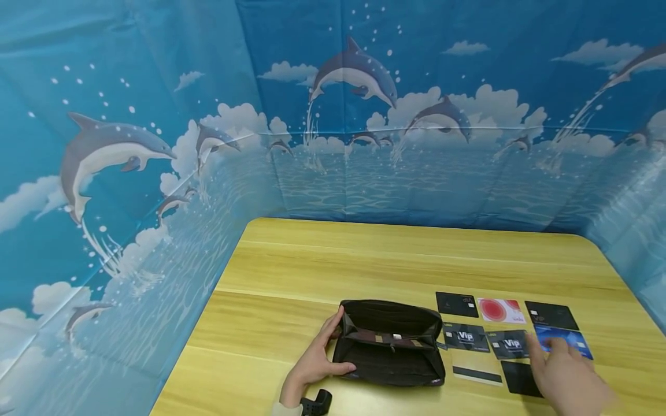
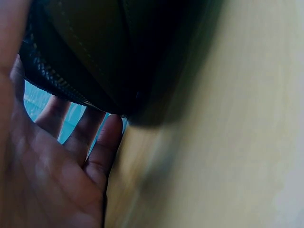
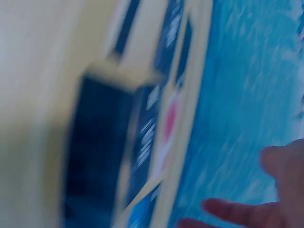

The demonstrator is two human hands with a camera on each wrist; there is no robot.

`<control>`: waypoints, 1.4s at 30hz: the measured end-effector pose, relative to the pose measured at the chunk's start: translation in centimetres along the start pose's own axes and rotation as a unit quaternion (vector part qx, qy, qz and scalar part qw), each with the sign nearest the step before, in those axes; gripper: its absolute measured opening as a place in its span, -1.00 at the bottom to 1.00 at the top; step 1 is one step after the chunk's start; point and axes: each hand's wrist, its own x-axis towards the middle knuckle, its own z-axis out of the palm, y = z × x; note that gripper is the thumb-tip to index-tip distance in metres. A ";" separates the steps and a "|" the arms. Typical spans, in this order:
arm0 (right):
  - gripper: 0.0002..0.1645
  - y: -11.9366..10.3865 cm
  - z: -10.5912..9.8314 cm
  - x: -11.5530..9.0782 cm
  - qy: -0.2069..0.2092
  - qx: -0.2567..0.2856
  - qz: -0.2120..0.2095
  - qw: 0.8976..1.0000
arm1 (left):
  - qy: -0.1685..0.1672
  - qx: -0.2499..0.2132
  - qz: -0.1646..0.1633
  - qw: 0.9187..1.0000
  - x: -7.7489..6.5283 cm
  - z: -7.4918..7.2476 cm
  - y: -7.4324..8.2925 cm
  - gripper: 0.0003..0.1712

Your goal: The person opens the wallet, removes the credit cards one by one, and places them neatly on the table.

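A black zip wallet [image 1: 390, 364] lies spread wide on the table, its inner pockets facing up. My left hand [image 1: 317, 358] holds the wallet's left end, thumb at the front part and fingers along the far side; the left wrist view shows the fingers [image 2: 102, 147] against its zipped edge. Over the right side of the cards hovers my right hand [image 1: 569, 375], fingers loosely extended, with no card seen in it. Near it are a blue card [image 1: 546, 334], a grey Vip card [image 1: 502, 345] and a plain black card [image 1: 517, 378].
Further cards lie in rows right of the wallet: a striped card [image 1: 477, 374], another Vip card [image 1: 465, 338], a red-and-white card [image 1: 502, 310] and two black ones [image 1: 455, 304]. The wooden table [image 1: 364, 260] ends at a dolphin-print curtain [image 1: 338, 185].
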 end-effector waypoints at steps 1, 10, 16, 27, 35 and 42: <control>0.01 -0.8 -0.1 -0.3 0.051 0.020 -0.034 0.998 | 0.001 0.001 -0.001 1.000 0.0 0.0 0.0 0.21; 0.11 -8.4 1.1 -3.4 0.121 0.194 -0.417 0.880 | 0.003 0.012 -0.004 1.000 0.0 0.1 0.2 0.20; 0.57 -10.3 3.2 -4.6 0.019 0.216 -0.489 0.845 | 0.000 0.019 0.008 1.000 0.0 0.2 0.1 0.20; 0.60 -10.6 3.8 -4.4 0.052 0.164 -0.528 0.832 | 0.006 0.013 -0.008 1.000 0.0 0.1 0.3 0.16; 0.45 -10.5 3.4 -3.9 0.092 0.157 -0.542 0.821 | 0.004 -0.012 0.018 1.000 0.0 -0.1 0.1 0.12; 0.34 -10.3 3.0 -3.8 0.095 0.173 -0.534 0.822 | 0.011 -0.005 0.072 0.997 0.2 0.0 -0.2 0.34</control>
